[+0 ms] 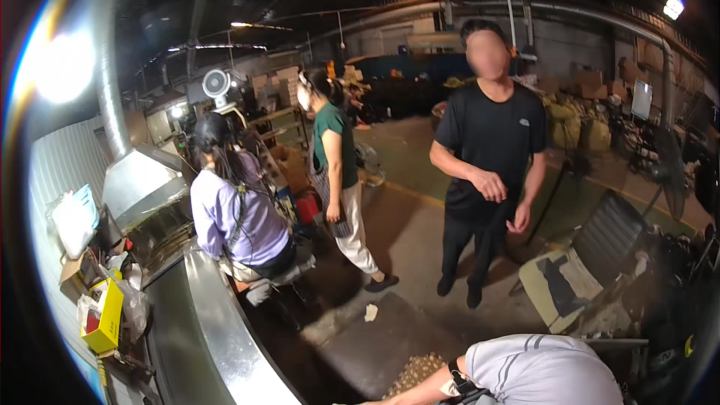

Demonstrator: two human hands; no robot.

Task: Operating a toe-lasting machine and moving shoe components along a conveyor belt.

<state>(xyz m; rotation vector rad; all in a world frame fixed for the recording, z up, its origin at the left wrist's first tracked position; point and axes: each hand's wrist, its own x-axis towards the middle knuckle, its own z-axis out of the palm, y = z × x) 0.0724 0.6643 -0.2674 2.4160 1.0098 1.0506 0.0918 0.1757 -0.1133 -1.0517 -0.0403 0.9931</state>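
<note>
Neither of my hands shows its fingers in the head view. A bare forearm (424, 388) below a light grey sleeve (544, 367) lies along the lower edge, right of centre. It runs to the left, and its hand is cut off by the edge; whose arm it is, I cannot tell. A black strap (454, 375) goes round this arm. Beside the forearm is a brown patterned surface (414, 372). To its left runs a long metal-edged bench (221, 330) with a dark bed.
A person in lilac (244, 210) sits by the bench; one in green (334, 150) and one in black (491, 150) stand beyond. A metal hood (142, 180) and yellow box (103, 316) are left. At right stand a chair (611, 232) and fan (667, 169).
</note>
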